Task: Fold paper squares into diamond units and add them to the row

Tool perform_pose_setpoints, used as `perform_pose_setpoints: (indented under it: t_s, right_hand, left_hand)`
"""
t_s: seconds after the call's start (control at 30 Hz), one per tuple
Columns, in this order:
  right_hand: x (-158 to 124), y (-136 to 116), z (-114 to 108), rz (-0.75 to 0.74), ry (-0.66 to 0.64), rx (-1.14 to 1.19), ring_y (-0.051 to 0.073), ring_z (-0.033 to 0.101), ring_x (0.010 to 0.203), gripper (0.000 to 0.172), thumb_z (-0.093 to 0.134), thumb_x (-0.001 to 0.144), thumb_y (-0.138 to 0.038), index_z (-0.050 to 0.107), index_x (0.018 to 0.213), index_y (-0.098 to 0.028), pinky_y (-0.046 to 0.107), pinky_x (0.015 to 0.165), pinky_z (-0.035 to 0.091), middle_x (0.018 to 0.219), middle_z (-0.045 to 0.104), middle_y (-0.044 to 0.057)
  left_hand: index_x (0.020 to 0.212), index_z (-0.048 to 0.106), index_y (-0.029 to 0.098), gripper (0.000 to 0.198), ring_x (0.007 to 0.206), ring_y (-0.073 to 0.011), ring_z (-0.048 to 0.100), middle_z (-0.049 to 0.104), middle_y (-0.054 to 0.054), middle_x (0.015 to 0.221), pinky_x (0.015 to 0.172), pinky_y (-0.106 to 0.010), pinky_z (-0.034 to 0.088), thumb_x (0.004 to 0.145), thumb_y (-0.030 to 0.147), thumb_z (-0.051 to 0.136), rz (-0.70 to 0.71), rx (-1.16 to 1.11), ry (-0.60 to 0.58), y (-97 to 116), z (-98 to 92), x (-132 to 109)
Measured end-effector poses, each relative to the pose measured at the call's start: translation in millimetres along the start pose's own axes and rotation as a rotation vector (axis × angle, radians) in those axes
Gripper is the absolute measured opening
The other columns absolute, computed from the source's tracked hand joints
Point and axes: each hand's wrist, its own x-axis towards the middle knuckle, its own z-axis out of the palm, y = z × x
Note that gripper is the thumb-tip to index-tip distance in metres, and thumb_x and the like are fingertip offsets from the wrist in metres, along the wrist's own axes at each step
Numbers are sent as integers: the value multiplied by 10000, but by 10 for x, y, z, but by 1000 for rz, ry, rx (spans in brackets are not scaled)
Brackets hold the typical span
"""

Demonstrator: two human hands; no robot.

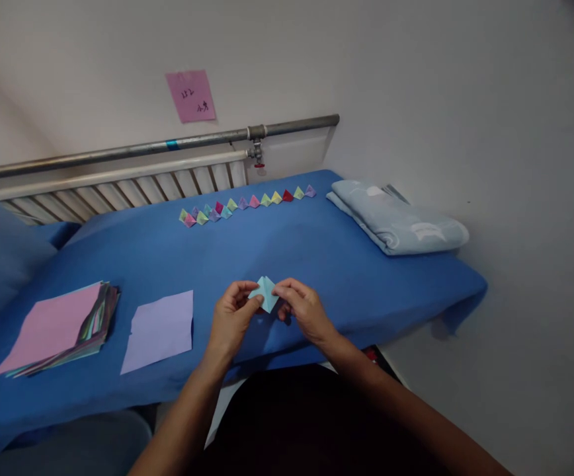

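Observation:
Between my two hands is a small folded piece of light blue paper [266,294], diamond-shaped with a crease down its middle. My left hand [233,316] pinches its left corner, thumb in front. The right corner is held by the thumb and fingers of my right hand [303,307]. Both hands are above the front part of the blue-covered bed [287,251]. A loose lilac sheet [161,330] with an uneven edge lies to the left of my left hand. Further left sits a stack of coloured paper [56,324] with a pink sheet on top.
Several small folded paper pieces [242,203] in many colours form a row along the back. A folded pale blue blanket [401,221] lies at the right by the wall. Behind are a radiator [158,187], a metal pipe [133,153] and a pink note [191,96].

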Motion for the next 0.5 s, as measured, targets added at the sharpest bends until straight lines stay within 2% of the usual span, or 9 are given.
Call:
perform_pose_setpoints:
  t_s: [0.1, 0.23, 0.37, 0.43, 0.5]
  right_hand:
    - [15, 4, 22, -28, 63, 13, 75, 475, 438, 200, 623, 734, -369, 527, 838, -228, 205, 425, 356, 627, 560, -65]
    - [4, -3, 32, -38, 57, 10, 85, 498, 503, 243, 640, 710, -310, 508, 903, -244, 209, 465, 391, 706, 591, -52]
    - [-41, -41, 43, -62, 14, -60, 101, 530, 574, 194, 631, 731, -288, 523, 886, -245, 225, 527, 428, 705, 589, -47]
    - [-61, -59, 51, -69, 3, -84, 108, 547, 600, 176, 624, 735, -267, 527, 880, -248, 234, 547, 436, 710, 593, -45]
    - [-75, -70, 56, -84, 3, -97, 114, 562, 628, 164, 622, 737, -259, 532, 873, -248, 239, 561, 437, 721, 598, -41]
  left_hand:
    - [953, 569, 179, 377, 650, -126, 617, 677, 2, 769, 656, -268, 486, 653, 350, 719, -1, -3, -6, -16, 8, -17]
    - [968, 606, 169, 414, 663, -136, 613, 674, -2, 735, 669, -275, 476, 637, 385, 730, -43, 4, -45, -19, -13, -14]
    - [881, 686, 153, 382, 633, -118, 577, 677, -24, 756, 611, -246, 450, 626, 430, 753, -137, -35, -39, -7, -44, 23]
    - [890, 692, 148, 413, 618, -118, 577, 676, -32, 759, 585, -243, 446, 601, 431, 778, -210, -81, 15, -8, -64, 40]
    - [901, 693, 142, 438, 635, -129, 596, 682, -45, 778, 597, -253, 461, 567, 400, 808, -282, -133, 7, -12, -86, 47]
